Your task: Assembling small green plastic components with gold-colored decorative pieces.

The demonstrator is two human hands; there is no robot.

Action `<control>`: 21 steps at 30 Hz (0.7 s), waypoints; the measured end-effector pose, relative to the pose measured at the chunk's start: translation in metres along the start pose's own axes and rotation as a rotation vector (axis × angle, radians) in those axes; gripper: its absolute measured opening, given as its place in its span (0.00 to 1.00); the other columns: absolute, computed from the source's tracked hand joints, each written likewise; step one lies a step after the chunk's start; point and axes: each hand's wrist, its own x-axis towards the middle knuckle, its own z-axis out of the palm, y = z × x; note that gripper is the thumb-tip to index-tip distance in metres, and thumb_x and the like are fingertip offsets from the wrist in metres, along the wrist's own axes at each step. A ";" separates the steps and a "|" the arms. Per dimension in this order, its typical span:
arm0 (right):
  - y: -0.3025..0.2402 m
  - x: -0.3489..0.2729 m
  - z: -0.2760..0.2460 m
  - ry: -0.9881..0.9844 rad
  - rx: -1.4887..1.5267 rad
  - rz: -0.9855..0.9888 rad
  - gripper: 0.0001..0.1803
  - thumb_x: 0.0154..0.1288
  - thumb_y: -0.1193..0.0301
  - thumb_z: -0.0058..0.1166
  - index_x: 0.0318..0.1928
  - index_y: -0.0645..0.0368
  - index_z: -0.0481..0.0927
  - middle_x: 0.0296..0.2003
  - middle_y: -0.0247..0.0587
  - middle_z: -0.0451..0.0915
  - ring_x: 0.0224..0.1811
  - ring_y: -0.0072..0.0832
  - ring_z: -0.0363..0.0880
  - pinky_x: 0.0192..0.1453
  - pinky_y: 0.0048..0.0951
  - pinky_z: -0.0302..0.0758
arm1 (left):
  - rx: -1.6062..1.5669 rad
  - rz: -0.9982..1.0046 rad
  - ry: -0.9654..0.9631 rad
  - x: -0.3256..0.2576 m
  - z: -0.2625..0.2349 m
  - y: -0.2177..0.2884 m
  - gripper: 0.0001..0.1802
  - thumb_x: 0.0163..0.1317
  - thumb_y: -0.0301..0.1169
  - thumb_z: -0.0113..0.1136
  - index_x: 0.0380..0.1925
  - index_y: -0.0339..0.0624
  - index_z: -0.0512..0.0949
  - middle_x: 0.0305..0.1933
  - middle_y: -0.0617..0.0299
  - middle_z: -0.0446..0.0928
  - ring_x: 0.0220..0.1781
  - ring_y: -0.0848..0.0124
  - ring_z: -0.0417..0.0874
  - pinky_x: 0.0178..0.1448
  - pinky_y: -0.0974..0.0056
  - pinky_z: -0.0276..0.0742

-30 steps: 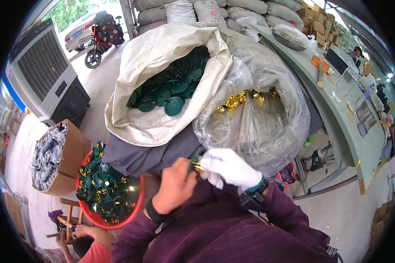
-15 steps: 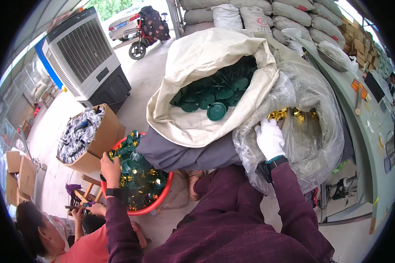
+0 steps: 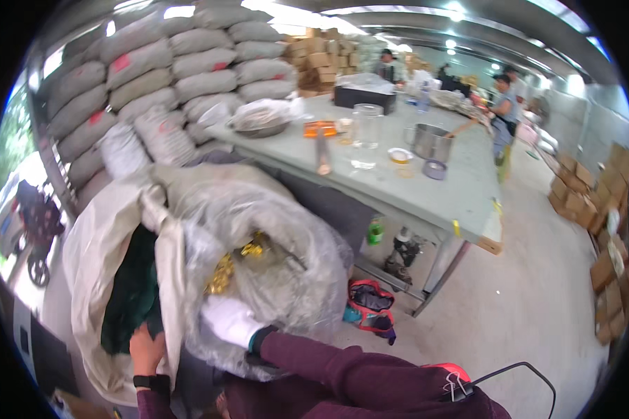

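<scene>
My bare left hand [image 3: 147, 351], with a dark band at the wrist, reaches into the mouth of a cream cloth sack [image 3: 91, 307]. Its fingers meet the dark green round plastic pieces [image 3: 134, 293] inside; blur and the pieces hide whether it grips any. My right hand [image 3: 230, 320] wears a white knitted glove and rests in the opening of a clear plastic bag [image 3: 293, 272]. Shiny gold foil pieces [image 3: 221, 276] lie just beyond its fingertips. The glove is smeared by motion, so its finger positions are unclear. More gold foil shows deeper in that bag.
A long pale green table [image 3: 342, 164] carries a steel pot [image 3: 432, 142], a clear jar [image 3: 367, 126] and a tape roll [image 3: 435, 170]. Stacked sacks [image 3: 203, 63] stand behind. Below the table sits a red-edged bag [image 3: 372, 300]. Cardboard boxes [image 3: 608, 279] line the right; people [image 3: 503, 115] stand farther back.
My view has swung to the right. My left hand has left the red basin of green and gold pieces and is now in the cream sack. My gloved hand stays at the plastic bag.
</scene>
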 end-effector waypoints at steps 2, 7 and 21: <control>0.013 0.003 -0.004 -0.027 0.114 0.071 0.13 0.62 0.68 0.48 0.41 0.62 0.79 0.41 0.50 0.79 0.46 0.44 0.80 0.49 0.42 0.77 | 0.080 -0.010 -0.049 0.020 0.017 0.015 0.26 0.51 0.38 0.64 0.45 0.30 0.75 0.42 0.37 0.79 0.45 0.44 0.82 0.49 0.47 0.78; 0.015 0.001 -0.010 -0.032 0.192 0.099 0.11 0.64 0.68 0.50 0.41 0.62 0.78 0.41 0.51 0.79 0.46 0.45 0.80 0.49 0.43 0.77 | 0.146 0.029 0.049 0.034 0.048 -0.005 0.12 0.52 0.31 0.59 0.32 0.32 0.79 0.31 0.42 0.81 0.36 0.45 0.83 0.42 0.46 0.79; 0.016 -0.022 0.010 0.317 0.499 0.018 0.21 0.67 0.60 0.50 0.55 0.59 0.75 0.53 0.52 0.77 0.56 0.48 0.75 0.61 0.43 0.71 | -0.069 -0.005 0.224 -0.066 0.008 -0.034 0.17 0.60 0.38 0.56 0.25 0.32 0.78 0.30 0.38 0.77 0.35 0.40 0.79 0.40 0.40 0.72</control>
